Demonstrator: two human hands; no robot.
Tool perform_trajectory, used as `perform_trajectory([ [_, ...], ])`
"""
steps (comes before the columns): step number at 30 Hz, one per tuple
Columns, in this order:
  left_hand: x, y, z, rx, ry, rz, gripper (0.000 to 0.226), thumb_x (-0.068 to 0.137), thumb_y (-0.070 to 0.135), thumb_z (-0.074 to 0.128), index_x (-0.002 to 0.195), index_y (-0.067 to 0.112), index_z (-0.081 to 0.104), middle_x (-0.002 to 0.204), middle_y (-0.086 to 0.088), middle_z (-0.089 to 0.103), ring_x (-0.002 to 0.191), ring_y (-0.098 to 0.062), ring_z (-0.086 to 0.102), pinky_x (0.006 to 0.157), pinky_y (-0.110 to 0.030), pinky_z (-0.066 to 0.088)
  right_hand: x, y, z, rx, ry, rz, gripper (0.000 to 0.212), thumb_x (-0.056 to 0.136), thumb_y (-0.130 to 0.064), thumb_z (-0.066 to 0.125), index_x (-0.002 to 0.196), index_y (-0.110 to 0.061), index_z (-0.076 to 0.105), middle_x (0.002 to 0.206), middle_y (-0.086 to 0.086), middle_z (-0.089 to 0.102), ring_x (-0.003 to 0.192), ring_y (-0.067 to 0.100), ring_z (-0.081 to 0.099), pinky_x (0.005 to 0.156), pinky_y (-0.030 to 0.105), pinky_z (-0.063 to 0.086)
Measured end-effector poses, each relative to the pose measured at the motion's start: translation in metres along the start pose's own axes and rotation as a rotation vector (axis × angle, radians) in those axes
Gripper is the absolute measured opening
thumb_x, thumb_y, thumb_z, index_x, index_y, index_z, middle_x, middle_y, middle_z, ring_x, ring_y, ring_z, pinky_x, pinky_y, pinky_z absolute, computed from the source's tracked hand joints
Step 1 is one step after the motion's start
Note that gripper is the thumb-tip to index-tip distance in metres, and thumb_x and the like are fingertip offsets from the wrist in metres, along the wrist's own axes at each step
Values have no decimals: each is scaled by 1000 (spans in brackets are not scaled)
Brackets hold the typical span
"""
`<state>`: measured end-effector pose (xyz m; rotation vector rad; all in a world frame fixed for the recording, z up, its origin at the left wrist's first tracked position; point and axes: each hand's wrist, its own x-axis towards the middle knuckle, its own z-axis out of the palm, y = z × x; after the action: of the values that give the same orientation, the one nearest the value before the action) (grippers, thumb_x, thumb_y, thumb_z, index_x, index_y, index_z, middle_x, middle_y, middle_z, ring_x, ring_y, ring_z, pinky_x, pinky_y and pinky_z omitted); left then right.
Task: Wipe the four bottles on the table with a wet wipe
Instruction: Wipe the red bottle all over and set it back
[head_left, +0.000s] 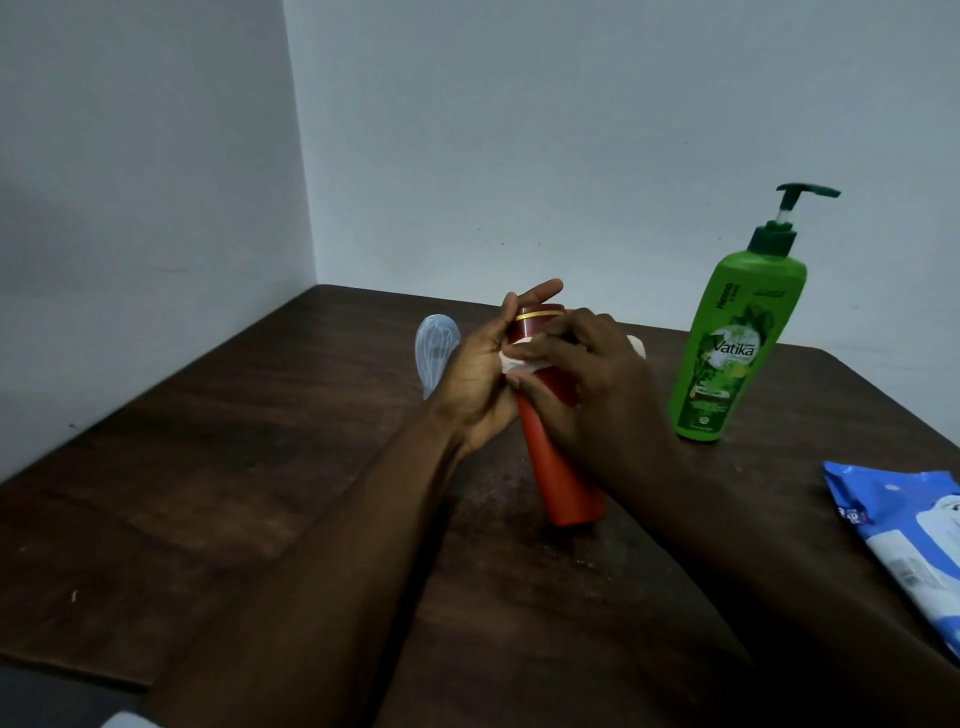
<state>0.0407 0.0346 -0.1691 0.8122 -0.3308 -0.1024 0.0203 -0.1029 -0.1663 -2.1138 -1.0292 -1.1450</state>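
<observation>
A red bottle (563, 475) with a dark red cap and gold band stands tilted on the dark wooden table (234, 467). My left hand (480, 374) cups its upper part from the left, fingers stretched past the cap. My right hand (592, 379) pinches a white wet wipe (517, 364) against the bottle's neck. A green pump bottle (732, 343) stands upright to the right. A pale blue bottle (435, 348) shows behind my left hand. A sliver of a cream bottle (638, 345) peeks out behind my right hand.
A blue and white pack of wet wipes (904, 530) lies at the table's right edge. The table sits in a corner, with light walls (156, 182) at left and back.
</observation>
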Motion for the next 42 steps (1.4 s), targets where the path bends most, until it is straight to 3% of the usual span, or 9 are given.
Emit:
perform_trajectory([
  [3,0,-2,-1,10,-3,16,42,107,36,32,131,11,56,112,-11,65,105,-23,64,99,-37,51,1,9,-9,134,41,169,18,86,-19,78,104,-17,76,101,0,66,88,10,64,80,27,51],
  [7,2,-5,-4,35,-20,39,43,107,39,32,132,14,57,112,-7,66,107,-27,62,92,-37,54,4,17,-17,364,65,468,18,88,-20,78,105,-16,75,101,-3,72,86,2,67,68,7,48],
  [9,3,-6,-5,25,-39,44,44,107,40,31,134,15,56,114,-7,66,110,-30,59,91,-38,53,3,19,-19,439,46,507,18,88,-17,77,106,-14,75,103,-2,73,89,3,68,70,7,49],
  [15,3,-8,-10,-8,-40,47,46,108,41,30,141,14,47,113,-13,63,109,-27,60,94,-42,51,-9,19,-26,375,-55,413,18,84,-21,80,100,-15,77,98,-7,71,88,3,70,75,16,56],
  [20,5,-7,-13,3,-11,65,44,107,41,32,136,15,52,109,-13,66,109,-26,62,87,-35,56,-47,17,-42,237,-181,306,16,82,-26,82,97,-21,76,96,-8,72,87,6,69,74,37,57],
  [29,5,-6,-10,-25,-15,54,44,107,41,31,128,13,57,113,-13,65,110,-27,61,85,-35,57,-80,3,-68,148,-348,190,28,83,-50,66,97,-28,78,97,-17,73,92,-1,66,79,30,56],
  [34,3,-6,-8,-16,-24,51,44,107,41,31,126,12,58,112,-12,66,111,-27,61,88,-37,56,-49,5,-55,158,-258,180,17,84,-27,81,98,-19,79,87,-5,72,80,7,67,70,36,56],
  [38,2,-6,-8,-11,-22,45,45,106,42,32,127,11,58,117,-12,65,112,-27,61,103,-46,45,-7,16,-38,192,-113,234,16,86,-32,79,93,-17,79,82,-3,70,73,8,67,66,36,57],
  [42,1,-5,-6,-1,27,36,44,106,43,35,120,11,62,115,-11,71,108,-25,65,96,-42,53,24,23,-27,261,3,305,17,84,-28,82,94,-15,79,87,-4,74,76,4,70,69,27,59],
])
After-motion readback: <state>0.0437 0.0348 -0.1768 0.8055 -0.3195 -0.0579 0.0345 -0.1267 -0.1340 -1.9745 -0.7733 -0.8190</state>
